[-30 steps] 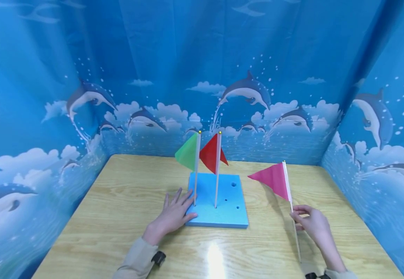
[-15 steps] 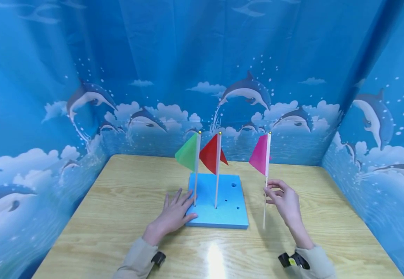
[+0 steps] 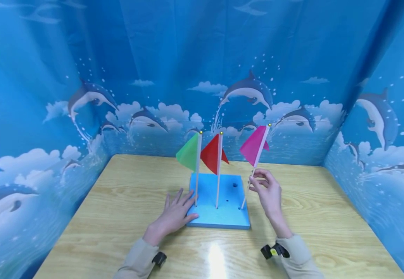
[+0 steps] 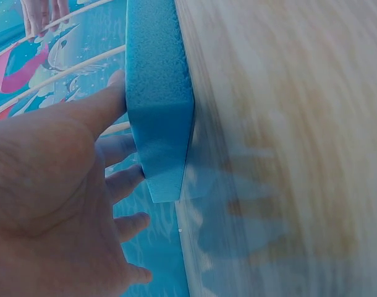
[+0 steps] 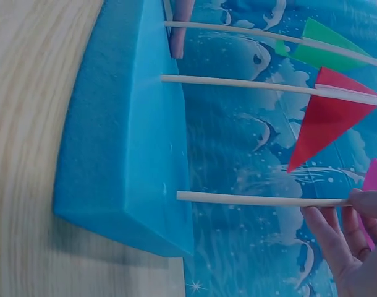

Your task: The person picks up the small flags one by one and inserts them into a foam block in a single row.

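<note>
A blue foam block (image 3: pixel 228 217) lies on the wooden table (image 3: pixel 118 201). A green flag (image 3: pixel 189 155) and a red flag (image 3: pixel 211 154) stand upright in it on thin sticks. My left hand (image 3: pixel 174 215) lies flat with straight fingers against the block's near left corner (image 4: pixel 160 148). My right hand (image 3: pixel 266 190) pinches the stick of a pink flag (image 3: pixel 252 144), which leans to the right. The stick's lower end (image 5: pixel 182 196) touches the block's top near its right front corner. The pink stick (image 5: pixel 262 200) runs to my fingertips (image 5: pixel 368 201).
Blue dolphin-print curtains (image 3: pixel 202 77) wall in the table at the back and both sides. The block has several small holes and one larger hole (image 3: pixel 235 185) near its far right. Both wrists wear a dark band (image 3: pixel 271 251).
My right hand carried the pink flag from the table's right side leftward to the block, and its stick end now rests on the block's top. The left hand stayed put.
</note>
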### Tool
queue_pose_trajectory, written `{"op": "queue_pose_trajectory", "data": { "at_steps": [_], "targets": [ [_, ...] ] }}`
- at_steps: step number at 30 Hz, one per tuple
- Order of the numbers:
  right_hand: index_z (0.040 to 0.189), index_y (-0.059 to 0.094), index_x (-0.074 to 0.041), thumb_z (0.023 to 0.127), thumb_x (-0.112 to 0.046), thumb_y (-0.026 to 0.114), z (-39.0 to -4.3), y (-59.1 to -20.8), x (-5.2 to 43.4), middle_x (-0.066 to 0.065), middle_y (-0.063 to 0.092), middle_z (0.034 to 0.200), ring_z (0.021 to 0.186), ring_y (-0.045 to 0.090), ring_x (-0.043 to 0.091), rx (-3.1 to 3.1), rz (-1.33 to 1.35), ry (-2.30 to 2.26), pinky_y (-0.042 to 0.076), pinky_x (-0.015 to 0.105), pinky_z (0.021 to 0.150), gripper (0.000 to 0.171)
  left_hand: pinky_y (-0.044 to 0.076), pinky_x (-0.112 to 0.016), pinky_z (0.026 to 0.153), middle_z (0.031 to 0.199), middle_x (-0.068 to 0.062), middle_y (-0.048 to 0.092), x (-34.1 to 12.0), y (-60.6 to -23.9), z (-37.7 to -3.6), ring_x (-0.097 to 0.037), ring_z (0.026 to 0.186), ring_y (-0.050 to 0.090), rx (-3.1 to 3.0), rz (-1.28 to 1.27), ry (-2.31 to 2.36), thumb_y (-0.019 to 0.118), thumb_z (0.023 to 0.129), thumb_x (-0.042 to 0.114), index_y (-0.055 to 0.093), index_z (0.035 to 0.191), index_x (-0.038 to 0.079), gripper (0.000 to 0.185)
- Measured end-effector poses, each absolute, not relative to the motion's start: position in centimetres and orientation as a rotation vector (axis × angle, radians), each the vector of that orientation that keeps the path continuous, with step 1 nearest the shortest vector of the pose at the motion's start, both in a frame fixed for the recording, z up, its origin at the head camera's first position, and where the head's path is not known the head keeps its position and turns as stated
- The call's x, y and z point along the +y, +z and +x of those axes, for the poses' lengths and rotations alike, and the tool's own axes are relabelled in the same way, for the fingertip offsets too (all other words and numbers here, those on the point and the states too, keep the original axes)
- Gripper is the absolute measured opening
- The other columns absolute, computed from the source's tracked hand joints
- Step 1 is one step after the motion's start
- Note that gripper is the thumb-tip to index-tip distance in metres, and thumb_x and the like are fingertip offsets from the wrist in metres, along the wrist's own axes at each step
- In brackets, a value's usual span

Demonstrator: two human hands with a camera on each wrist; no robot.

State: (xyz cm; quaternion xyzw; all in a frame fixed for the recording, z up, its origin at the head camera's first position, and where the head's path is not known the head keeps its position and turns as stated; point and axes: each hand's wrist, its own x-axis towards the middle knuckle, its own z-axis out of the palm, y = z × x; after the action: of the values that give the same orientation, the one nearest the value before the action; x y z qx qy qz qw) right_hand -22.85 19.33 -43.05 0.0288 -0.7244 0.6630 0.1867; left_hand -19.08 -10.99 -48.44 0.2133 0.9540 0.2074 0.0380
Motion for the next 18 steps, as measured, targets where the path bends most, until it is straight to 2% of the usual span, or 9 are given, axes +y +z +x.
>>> {"op": "queue_pose_trajectory", "data": {
  "at_steps": [4, 14, 18],
  "targets": [
    [0.114, 0.064, 0.009, 0.093, 0.003, 0.07, -23.0, -43.4, 18.9, 0.008, 0.066, 0.096, 0.077, 0.07, 0.011, -2.044, 0.087, 1.877, 0.063, 0.033, 0.071, 0.022, 0.003, -0.078, 0.114, 0.166, -0.012, 0.027, -11.0, -48.5, -19.1, -0.049, 0.152, 0.013, 2.929, 0.667, 0.635, 0.059, 0.101, 0.044, 0.037, 0.158, 0.014, 0.067],
    [0.115, 0.064, 0.008, 0.093, 0.0, 0.071, -22.9, -44.5, 18.2, 0.021, 0.066, 0.102, 0.077, 0.069, 0.007, -2.127, 0.116, 1.839, 0.064, 0.034, 0.071, 0.025, 0.006, -0.078, 0.114, 0.166, -0.012, 0.028, -11.0, -48.0, -18.9, -0.047, 0.152, 0.015, 2.918, 0.653, 0.627, 0.058, 0.102, 0.045, 0.039, 0.157, 0.014, 0.066],
    [0.114, 0.065, 0.007, 0.093, -0.001, 0.071, -22.6, -45.0, 18.2, 0.024, 0.066, 0.101, 0.079, 0.069, 0.011, -2.168, 0.119, 1.818, 0.064, 0.037, 0.072, 0.023, 0.007, -0.077, 0.115, 0.166, -0.012, 0.028, -11.0, -47.9, -18.8, -0.046, 0.152, 0.015, 2.916, 0.652, 0.633, 0.057, 0.102, 0.044, 0.039, 0.157, 0.014, 0.065]
  ]
}}
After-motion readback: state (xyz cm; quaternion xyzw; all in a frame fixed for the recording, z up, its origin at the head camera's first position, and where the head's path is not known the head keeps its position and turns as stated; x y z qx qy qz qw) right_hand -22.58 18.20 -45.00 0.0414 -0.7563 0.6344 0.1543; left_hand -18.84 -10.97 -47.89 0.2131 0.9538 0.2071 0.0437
